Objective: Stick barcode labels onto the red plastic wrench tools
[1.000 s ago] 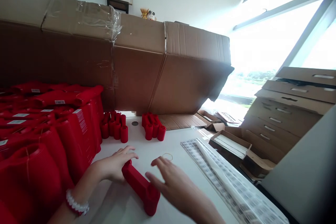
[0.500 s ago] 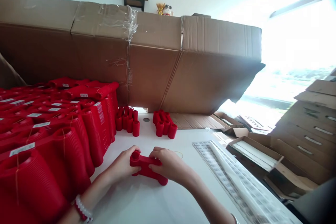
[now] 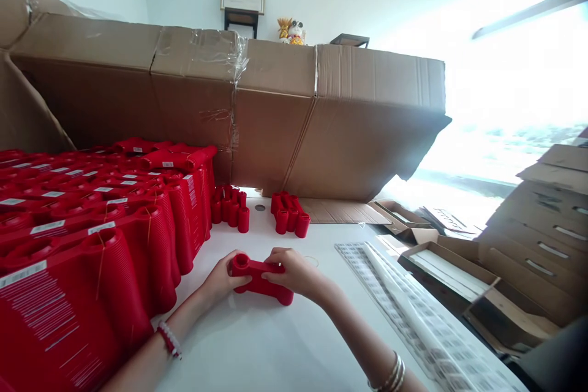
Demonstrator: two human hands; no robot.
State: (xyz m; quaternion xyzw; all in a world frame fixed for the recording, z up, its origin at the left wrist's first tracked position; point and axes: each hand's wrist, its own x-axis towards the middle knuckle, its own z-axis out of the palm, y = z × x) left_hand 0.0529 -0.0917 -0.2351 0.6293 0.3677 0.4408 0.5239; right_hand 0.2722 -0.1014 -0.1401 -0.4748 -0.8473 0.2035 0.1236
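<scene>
A white table (image 3: 257, 349) stretches away from the viewer. Along its left side stand rows of red ribbed tubes (image 3: 114, 269), tied in bundles and marked with white barcode labels. Near the far edge, a cluster of short red tubes (image 3: 229, 208) and a second cluster (image 3: 289, 215) stand upright on either side of a round grommet hole (image 3: 260, 207). Mid-table lies a red moulded piece (image 3: 257, 282), with a thin rubber band (image 3: 311, 261) just beside it. Along the right edge lies a long sheet of printed labels (image 3: 413, 300).
</scene>
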